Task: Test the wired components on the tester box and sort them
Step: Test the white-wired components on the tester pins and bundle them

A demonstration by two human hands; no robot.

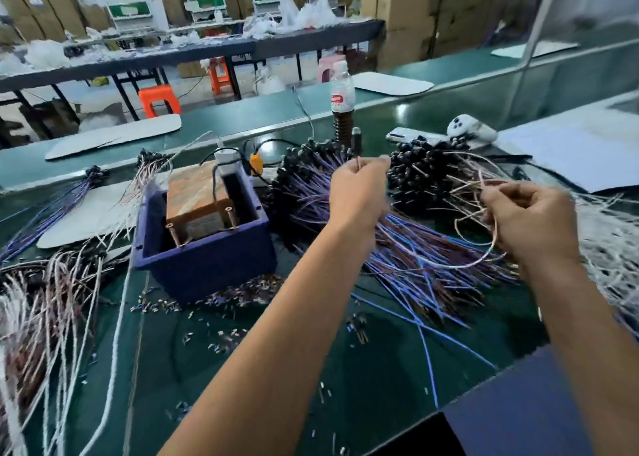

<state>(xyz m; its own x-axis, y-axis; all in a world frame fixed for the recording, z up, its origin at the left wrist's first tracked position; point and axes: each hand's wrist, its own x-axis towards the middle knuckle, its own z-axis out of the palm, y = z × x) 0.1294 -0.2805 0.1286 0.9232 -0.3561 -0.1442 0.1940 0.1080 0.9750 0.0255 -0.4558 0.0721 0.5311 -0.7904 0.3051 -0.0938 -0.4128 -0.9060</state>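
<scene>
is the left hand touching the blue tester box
Apart. The head view shows the left hand raised to the right of the blue tester box, pinching a thin wire, with purple wires and green table visible between hand and box.

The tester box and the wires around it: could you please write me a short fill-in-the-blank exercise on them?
1. The tester box is dark ____ in colour.
2. Both hands pinch one pale ____, left hand and right hand.
3. The bottle stands ____ on the green table.

Missing words: blue; wire; upright
</scene>
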